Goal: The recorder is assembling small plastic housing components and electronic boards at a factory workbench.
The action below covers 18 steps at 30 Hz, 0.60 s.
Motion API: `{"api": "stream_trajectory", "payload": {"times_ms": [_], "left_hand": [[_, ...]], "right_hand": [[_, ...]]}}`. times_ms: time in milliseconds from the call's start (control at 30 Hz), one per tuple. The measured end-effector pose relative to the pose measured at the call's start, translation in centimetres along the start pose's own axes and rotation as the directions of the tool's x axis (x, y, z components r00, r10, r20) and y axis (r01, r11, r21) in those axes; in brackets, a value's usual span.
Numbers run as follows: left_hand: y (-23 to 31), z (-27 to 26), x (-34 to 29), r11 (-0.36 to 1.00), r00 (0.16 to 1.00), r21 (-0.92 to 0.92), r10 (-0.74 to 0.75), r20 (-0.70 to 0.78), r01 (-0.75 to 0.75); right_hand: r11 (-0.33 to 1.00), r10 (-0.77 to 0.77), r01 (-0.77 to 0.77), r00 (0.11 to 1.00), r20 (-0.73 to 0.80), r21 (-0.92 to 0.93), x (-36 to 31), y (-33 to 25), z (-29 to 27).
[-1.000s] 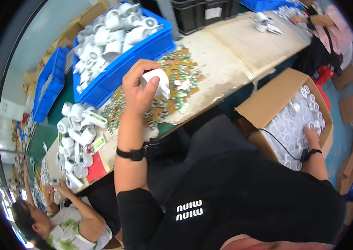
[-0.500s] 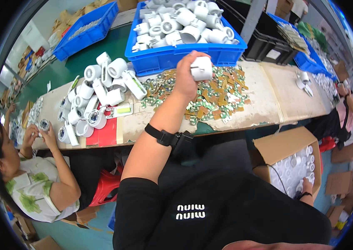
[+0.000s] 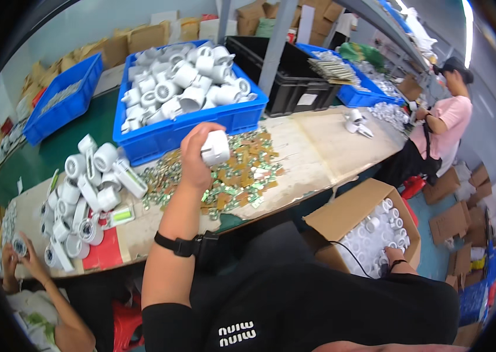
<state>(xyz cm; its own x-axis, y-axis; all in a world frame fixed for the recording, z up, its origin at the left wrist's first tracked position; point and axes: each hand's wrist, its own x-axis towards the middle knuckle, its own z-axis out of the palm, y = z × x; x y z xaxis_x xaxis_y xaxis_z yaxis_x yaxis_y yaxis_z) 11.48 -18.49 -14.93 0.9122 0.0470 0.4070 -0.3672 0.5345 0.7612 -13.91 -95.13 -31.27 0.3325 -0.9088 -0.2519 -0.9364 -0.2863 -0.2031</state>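
My left hand (image 3: 194, 157) is raised above the bench with its fingers wrapped round a white plastic cylindrical housing (image 3: 216, 148), which has a slot in its side. Below it on the bench spreads a heap of small green and brown circuit-board pieces (image 3: 239, 182). Low on the right, my right hand (image 3: 394, 256) reaches down into an open cardboard box (image 3: 342, 214) where white round parts (image 3: 372, 224) sit in a pale divided tray. Its fingertips are among those parts and hard to see, so I cannot make out whether they grip one.
A blue crate (image 3: 136, 149) heaped with white housings stands behind my left hand. White fan-like units (image 3: 87, 193) are piled on the bench's left. A black crate (image 3: 283, 88) stands farther back. One co-worker's hands (image 3: 22, 258) work at left; another person (image 3: 444, 120) stands at right.
The whole view has swung to the right, so the bench and crates sit farther left and lower. My left hand still holds the housing; my right hand is still in the box.
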Motion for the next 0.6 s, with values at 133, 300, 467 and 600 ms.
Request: {"api": "stream_trajectory", "payload": {"times_ms": [133,300,467,600], "left_hand": [[0.4,1.0,0.4,0.999,1.0,0.048,-0.006,0.003,0.006],[0.0,0.5,0.4,0.997,1.0,0.083,0.005,0.005,-0.005],[-0.2,0.6,0.4,0.987,1.0,0.162,0.015,0.015,-0.017],[-0.7,0.5,0.4,0.98,0.999,0.199,0.021,-0.024,-0.016]], "right_hand": [[0.976,0.092,-0.109,0.991,-0.098,-0.188,-7.9,-4.0,-1.5],[0.971,-0.001,-0.048,0.978,-0.209,-0.233,-8.7,-2.8,-1.5],[0.885,-0.357,0.161,0.839,-0.411,-0.438,-8.5,-4.8,-2.2],[0.839,-0.51,0.457,0.468,-0.722,-0.296,-10.3,-13.5,-7.4]]}}
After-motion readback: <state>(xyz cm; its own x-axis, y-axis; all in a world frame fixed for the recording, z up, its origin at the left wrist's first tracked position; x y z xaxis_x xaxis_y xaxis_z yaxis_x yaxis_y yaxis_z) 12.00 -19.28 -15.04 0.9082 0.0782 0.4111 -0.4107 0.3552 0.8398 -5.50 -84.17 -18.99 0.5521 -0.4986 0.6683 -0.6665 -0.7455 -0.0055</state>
